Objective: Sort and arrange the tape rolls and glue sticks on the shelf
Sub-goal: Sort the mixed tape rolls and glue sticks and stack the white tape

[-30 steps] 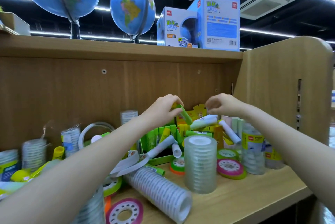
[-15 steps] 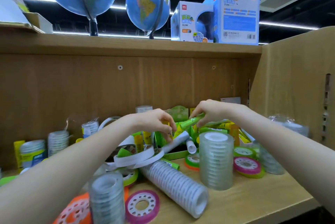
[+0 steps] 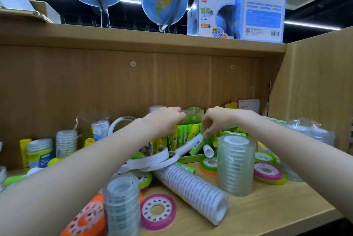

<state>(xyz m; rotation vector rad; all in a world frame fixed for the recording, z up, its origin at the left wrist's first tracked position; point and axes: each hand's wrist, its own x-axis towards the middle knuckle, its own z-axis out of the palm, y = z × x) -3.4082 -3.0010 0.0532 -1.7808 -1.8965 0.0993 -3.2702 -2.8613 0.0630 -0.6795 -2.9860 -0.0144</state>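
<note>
The right hand (image 3: 219, 121) now pinches a green glue stick (image 3: 197, 145) by its upper end, fingers curled down onto it, the stick slanting toward the near left over the open display box (image 3: 191, 134) of upright glue sticks at the far middle of the shelf (image 3: 267, 207). Half a second ago this stick was lifted higher and lay almost level between the two hands; a second ago the left hand had it. So it has passed from left to right and is being lowered toward the box, which reads as one stick about to join its row.

The left hand (image 3: 164, 121) has moved to the far side, fingers curled at the green card flap (image 3: 193, 114) behind the box; whether it grips the flap or only touches it I cannot tell. The hands sit near each other, not touching.

Around them the sorting is barely begun. A tall stack of clear tape rolls (image 3: 236, 165) stands just right of the box, a long sleeve of tape rolls (image 3: 193, 188) lies tipped over in front, and a pink-cored roll (image 3: 157, 212) lies flat at the near edge. More tape stacks (image 3: 65, 143) stand at the far left. Loose white tape strips (image 3: 150, 161) curl across the middle.
</note>
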